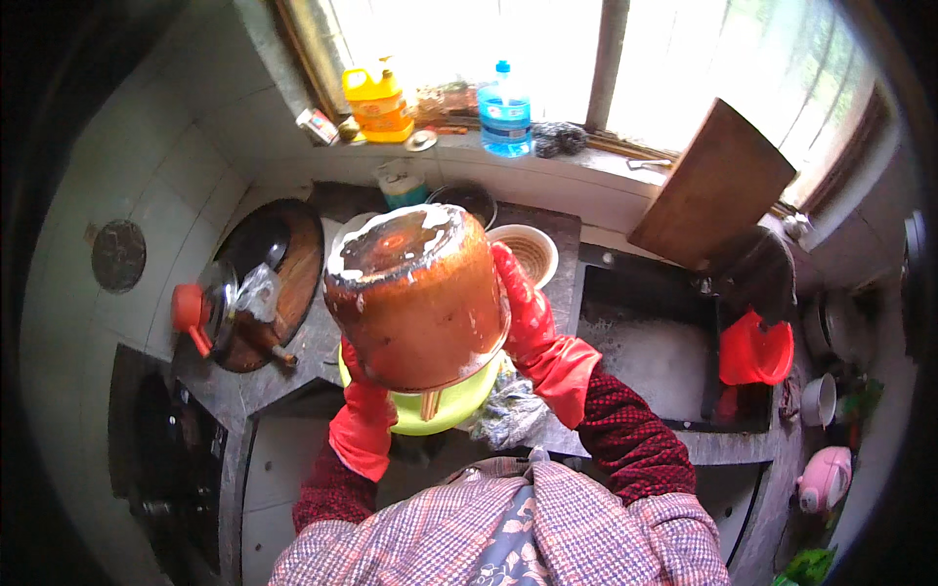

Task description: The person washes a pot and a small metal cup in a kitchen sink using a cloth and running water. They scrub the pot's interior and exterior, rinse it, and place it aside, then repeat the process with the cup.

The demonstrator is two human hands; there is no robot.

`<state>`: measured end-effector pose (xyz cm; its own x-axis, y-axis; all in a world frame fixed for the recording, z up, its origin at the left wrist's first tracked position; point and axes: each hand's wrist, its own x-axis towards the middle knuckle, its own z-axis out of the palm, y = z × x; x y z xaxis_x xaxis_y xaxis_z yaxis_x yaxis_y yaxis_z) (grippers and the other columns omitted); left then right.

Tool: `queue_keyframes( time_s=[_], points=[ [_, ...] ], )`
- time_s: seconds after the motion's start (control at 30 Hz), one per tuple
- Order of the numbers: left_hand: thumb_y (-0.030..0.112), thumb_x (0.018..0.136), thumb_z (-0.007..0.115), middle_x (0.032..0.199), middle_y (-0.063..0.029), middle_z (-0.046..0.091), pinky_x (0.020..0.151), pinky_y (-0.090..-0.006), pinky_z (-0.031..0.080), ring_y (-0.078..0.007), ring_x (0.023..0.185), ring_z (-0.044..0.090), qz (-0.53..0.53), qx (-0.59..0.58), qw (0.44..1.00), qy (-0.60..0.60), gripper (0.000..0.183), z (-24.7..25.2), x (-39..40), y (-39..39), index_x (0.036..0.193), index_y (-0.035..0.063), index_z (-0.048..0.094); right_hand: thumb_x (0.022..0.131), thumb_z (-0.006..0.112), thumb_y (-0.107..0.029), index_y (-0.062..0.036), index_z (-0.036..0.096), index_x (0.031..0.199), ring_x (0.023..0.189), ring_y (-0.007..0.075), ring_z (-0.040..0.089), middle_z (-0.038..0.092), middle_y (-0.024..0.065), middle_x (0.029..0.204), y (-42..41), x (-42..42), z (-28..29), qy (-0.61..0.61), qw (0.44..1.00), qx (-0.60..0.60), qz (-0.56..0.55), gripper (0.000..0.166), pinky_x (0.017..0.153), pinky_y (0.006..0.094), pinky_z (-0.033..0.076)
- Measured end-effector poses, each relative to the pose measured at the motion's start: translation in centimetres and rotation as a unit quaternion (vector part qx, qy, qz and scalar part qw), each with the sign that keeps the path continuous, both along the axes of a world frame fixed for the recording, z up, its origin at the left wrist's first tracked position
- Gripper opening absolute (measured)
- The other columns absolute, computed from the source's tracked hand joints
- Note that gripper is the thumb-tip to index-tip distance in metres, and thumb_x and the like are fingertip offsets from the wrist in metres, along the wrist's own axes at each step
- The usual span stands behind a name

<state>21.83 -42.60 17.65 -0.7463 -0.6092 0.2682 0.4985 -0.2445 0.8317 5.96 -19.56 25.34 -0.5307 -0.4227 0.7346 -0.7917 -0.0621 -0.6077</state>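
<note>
A browned metal pot (429, 315) is held up between my two hands, its scorched base turned up towards the window and rimmed with white suds. My left hand (364, 392), in a red rubber glove, grips the pot's left side; the fingers are mostly hidden behind it. On the pot's right side lies my right hand (526, 311), also gloved in red, with suds on the glove. Below the pot stands a yellow-green basin (454, 410), partly covered, with chopsticks (430, 405) showing at the pot's lower edge. A wet patterned cloth (513, 410) lies right of the basin.
Behind the pot is a ribbed bowl (524, 253). A sink (645, 344) with a red plastic scoop (756, 350) is at the right, a wooden board (714, 183) leaning behind it. Bottles (504, 117) stand on the windowsill. A large round lid (293, 293) rests at the left.
</note>
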Motion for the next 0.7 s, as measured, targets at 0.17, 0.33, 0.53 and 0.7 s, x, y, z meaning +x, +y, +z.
queue_keyframes(
  time_s=[0.17, 0.33, 0.53, 0.7],
  points=[
    [0.042, 0.094, 0.056, 0.136, -0.0076, 0.05, 0.104, -0.0404, 0.039, -0.0244, 0.122, 0.05, -0.007, -0.042, 0.999, 0.006, 0.061, 0.2, 1.1, 1.1, 0.142, 0.0073, 0.04, 0.096, 0.055, -0.01, -0.0048, 0.025, 0.151, 0.128, 0.025, 0.05, 0.049, 0.0158, 0.141, 3.0, 1.2, -3.2, -0.137, 0.986, -0.015, 0.096, 0.063, 0.105, 0.0333, 0.041],
    [0.033, 0.098, 0.051, 0.142, -0.01, 0.046, 0.109, -0.0399, 0.035, -0.0247, 0.129, 0.045, -0.015, -0.158, 0.986, -0.047, 0.056, 2.0, -0.2, 3.5, 0.143, 0.0019, 0.039, 0.103, 0.046, -0.017, -0.0091, 0.023, 0.153, 0.128, 0.0166, 0.046, 0.04, 0.0097, 0.148, 6.3, 0.8, -5.5, -0.34, 0.919, -0.14, 0.144, 0.055, 0.108, 0.0313, 0.037],
    [0.012, 0.1, 0.051, 0.127, -0.0095, 0.058, 0.099, -0.0324, 0.043, -0.0192, 0.114, 0.056, 0.008, -0.216, 0.97, -0.109, 0.042, 8.2, -3.6, 13.1, 0.139, -0.0019, 0.045, 0.096, 0.058, -0.033, -0.0046, 0.052, 0.13, 0.096, 0.022, 0.063, 0.062, 0.0115, 0.116, 13.2, 1.6, -6.5, -0.451, 0.883, -0.129, -0.026, 0.045, 0.075, 0.0378, 0.055],
    [0.016, 0.102, 0.049, 0.106, -0.0006, 0.062, 0.071, -0.0209, 0.04, -0.0048, 0.077, 0.049, -0.021, -0.313, 0.944, -0.103, 0.05, 11.7, -7.1, 22.6, 0.146, -0.0018, 0.033, 0.093, 0.064, -0.03, -0.0037, 0.054, 0.13, 0.08, 0.0313, 0.069, 0.065, 0.0149, 0.111, 22.2, 1.7, -5.5, -0.623, 0.754, -0.209, 0.009, 0.047, 0.058, 0.0394, 0.059]
  ],
)
